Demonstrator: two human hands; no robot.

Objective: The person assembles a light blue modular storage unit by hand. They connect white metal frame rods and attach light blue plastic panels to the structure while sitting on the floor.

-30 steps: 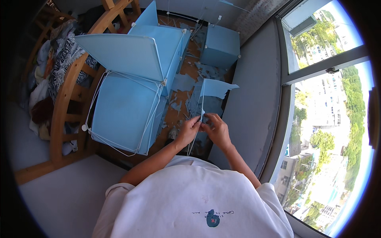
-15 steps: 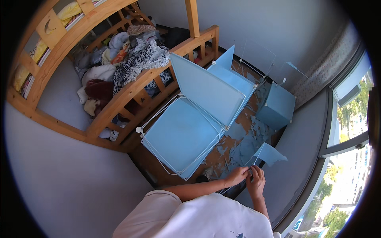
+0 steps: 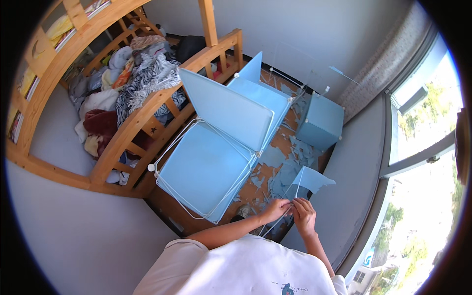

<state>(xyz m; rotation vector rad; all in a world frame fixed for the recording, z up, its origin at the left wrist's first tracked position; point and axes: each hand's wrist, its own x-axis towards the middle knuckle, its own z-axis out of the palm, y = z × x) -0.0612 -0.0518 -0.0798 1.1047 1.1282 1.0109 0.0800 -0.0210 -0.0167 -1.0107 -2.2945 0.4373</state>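
Note:
My left hand (image 3: 275, 211) and my right hand (image 3: 304, 216) meet at the lower right, fingers closed on a thin white wire frame. Off the far end of this frame hangs a ragged piece of blue plastic sheet (image 3: 312, 179). Thin white rods also run down from my hands toward my shirt. What exactly lies between the fingertips is too small to make out. Left of my hands, wire-edged blue panels (image 3: 199, 169) lie flat, and another blue panel (image 3: 231, 110) leans up over them.
Torn blue plastic scraps (image 3: 285, 184) litter the brown floor. A blue cube (image 3: 319, 121) with white connectors stands by the curtain (image 3: 381, 64). At the left is a wooden bunk bed (image 3: 130, 130) piled with clothes and blankets (image 3: 105, 101). A window (image 3: 418, 206) lines the right side.
The view has turned slightly right, so the room appears shifted left. Both hands remain together on the wire frame, with little visible change in their grip.

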